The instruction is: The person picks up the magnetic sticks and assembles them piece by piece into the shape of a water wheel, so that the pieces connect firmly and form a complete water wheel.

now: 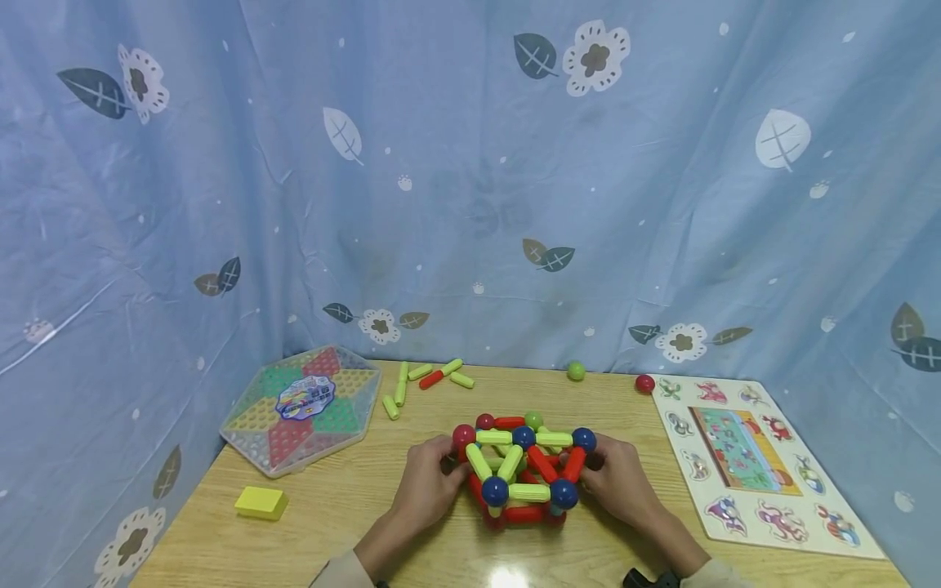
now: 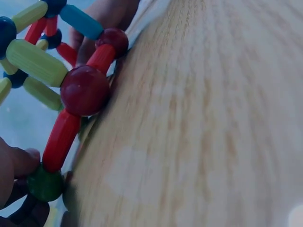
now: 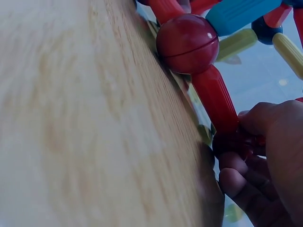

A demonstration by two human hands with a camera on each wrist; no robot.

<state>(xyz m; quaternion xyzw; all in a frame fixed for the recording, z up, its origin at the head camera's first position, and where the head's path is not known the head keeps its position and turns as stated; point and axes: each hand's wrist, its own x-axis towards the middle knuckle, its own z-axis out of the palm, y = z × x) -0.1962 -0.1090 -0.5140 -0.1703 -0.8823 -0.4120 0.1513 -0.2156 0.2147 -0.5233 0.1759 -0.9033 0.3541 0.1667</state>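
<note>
Between my hands is a structure of magnetic sticks and balls (image 1: 529,492), with yellow-green and red sticks joined by blue, red and green balls. My left hand (image 1: 430,482) grips its left side; in the left wrist view the fingers pinch it at a dark green ball (image 2: 45,184). My right hand (image 1: 619,482) holds the right side. There, in the right wrist view, thumb and fingers close on a dark red ball (image 3: 232,143) at the end of a red stick (image 3: 214,99). A blue stick (image 3: 241,15) shows higher up. The structure's far underside is hidden.
Loose yellow-green sticks (image 1: 401,384) and a red one lie at the back left. A green ball (image 1: 576,371) and a red ball (image 1: 644,383) are farther right. A hexagonal board game box (image 1: 301,408), a yellow block (image 1: 261,503) and a sea-animal puzzle board (image 1: 764,461) flank the hands.
</note>
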